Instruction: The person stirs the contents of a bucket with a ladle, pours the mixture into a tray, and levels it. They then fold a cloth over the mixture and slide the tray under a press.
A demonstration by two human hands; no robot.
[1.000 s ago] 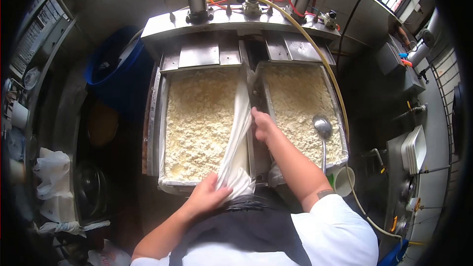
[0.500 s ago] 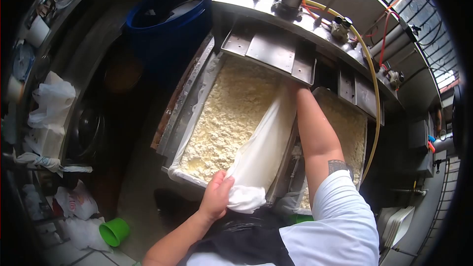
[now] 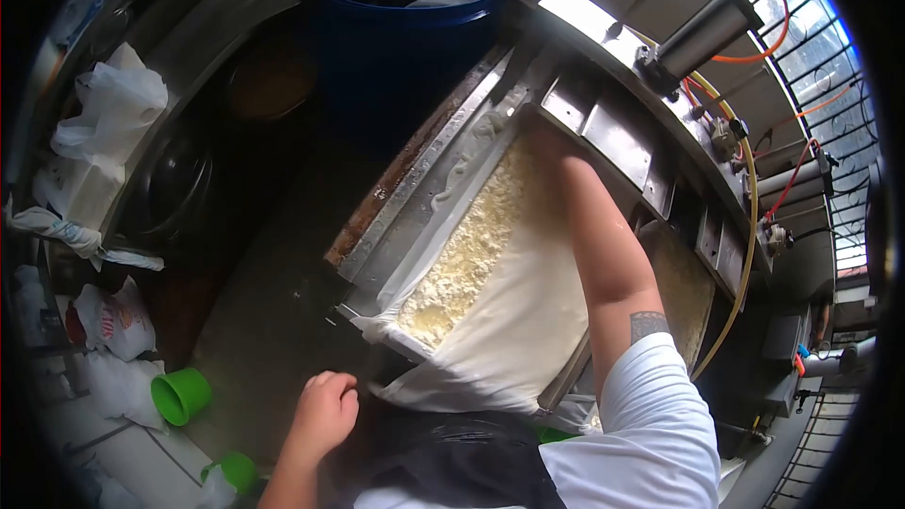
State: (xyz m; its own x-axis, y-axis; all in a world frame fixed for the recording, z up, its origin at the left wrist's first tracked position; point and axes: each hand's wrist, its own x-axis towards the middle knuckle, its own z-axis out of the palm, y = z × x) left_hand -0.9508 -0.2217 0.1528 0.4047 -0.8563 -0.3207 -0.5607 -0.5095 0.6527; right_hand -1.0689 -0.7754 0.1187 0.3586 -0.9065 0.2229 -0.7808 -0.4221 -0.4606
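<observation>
I'm reaching my right hand [image 3: 545, 137] to the tray's [image 3: 429, 190] far end, pressing the white cloth [image 3: 514, 320] flat over the curds [image 3: 462, 264]; can't tell its grip. Left hand [image 3: 325, 410] is hanging loosely curled, empty.

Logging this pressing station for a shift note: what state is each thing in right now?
White cloth: folded over most of the curds, right side.
Curds: strip along the left side uncovered.
Left tray: full, cloth-lined.
Right hand: at the tray's far end.
Left hand: off the cloth, holding nothing.
Green cup: lying on its side.
</observation>
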